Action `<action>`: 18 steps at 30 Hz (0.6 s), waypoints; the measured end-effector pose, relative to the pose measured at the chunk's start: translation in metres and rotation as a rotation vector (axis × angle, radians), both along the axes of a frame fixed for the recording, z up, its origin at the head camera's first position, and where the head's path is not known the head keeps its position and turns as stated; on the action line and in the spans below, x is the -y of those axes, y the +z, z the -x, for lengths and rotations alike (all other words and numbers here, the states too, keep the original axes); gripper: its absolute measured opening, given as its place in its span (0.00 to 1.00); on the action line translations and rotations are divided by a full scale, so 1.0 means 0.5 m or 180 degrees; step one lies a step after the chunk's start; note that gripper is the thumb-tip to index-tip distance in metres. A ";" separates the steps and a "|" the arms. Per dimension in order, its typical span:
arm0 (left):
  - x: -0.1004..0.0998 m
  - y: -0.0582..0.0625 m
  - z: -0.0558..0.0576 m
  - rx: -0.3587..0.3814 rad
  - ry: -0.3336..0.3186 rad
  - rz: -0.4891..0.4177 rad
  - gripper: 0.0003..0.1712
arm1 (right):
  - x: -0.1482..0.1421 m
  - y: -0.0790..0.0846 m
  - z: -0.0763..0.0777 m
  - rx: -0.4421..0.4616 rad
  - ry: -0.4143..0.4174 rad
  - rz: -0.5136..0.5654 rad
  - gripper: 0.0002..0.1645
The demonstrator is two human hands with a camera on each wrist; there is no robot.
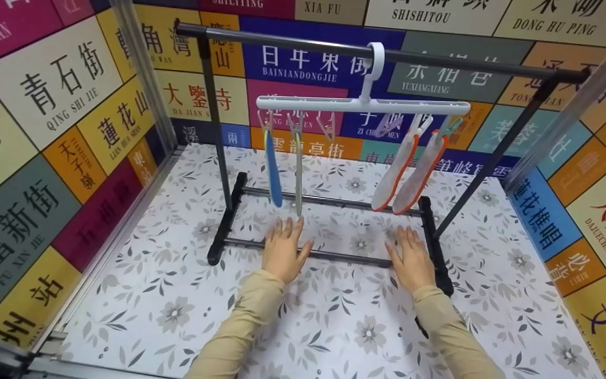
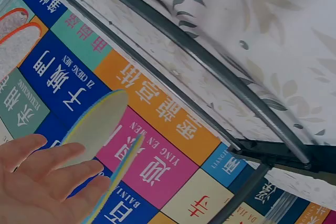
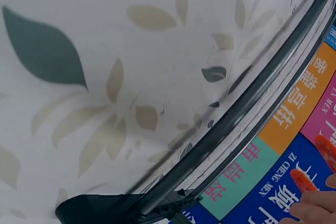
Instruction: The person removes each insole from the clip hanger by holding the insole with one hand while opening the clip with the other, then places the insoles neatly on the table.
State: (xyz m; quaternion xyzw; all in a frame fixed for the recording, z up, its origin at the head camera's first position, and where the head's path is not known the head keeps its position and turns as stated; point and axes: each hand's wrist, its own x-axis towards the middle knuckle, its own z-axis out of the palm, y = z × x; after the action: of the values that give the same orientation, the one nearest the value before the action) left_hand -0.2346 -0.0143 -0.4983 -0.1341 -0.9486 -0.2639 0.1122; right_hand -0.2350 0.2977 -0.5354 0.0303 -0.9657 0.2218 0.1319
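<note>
My left hand (image 1: pixel 281 253) is open, fingers spread, over the front bar of the black rack, just below a pair of insoles. One insole (image 1: pixel 273 171) shows a blue face; the other insole (image 1: pixel 299 173) hangs nearly edge-on. In the left wrist view the fingers (image 2: pixel 68 166) overlap a yellow-edged insole (image 2: pixel 100 119). My right hand (image 1: pixel 412 258) also has its fingers extended, beside the rack's right foot and below two grey insoles with orange edges (image 1: pixel 420 171). Both pairs hang from clips on a white hanger (image 1: pixel 329 103). Neither hand holds anything.
The hanger hooks over the top bar of the black rack (image 1: pixel 292 42). Small clips, such as a pink clip (image 1: pixel 328 129), hang between the two pairs. A flower-patterned tabletop (image 1: pixel 177 310) lies under everything, with sign-printed walls (image 1: pixel 45 89) around it.
</note>
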 end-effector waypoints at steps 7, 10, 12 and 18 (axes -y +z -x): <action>-0.031 0.023 0.016 -0.0263 -0.0060 -0.0036 0.29 | -0.027 0.023 0.026 -0.0132 -0.0313 0.0217 0.35; -0.047 0.034 0.024 -0.0377 -0.0078 -0.0076 0.27 | -0.036 0.035 0.040 -0.0100 -0.0378 0.0230 0.36; -0.057 0.042 0.028 -0.0399 -0.0093 -0.0091 0.27 | -0.042 0.042 0.048 -0.0070 -0.0401 0.0230 0.37; -0.090 0.059 0.044 -0.0653 -0.0089 -0.0144 0.23 | -0.057 0.060 0.069 -0.0191 -0.0457 0.0206 0.38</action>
State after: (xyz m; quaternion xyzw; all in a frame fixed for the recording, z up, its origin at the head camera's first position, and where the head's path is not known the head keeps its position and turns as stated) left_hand -0.2569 0.0309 -0.4688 -0.1711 -0.9239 -0.2717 0.2080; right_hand -0.2694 0.3260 -0.5055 -0.0366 -0.9533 0.2419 0.1773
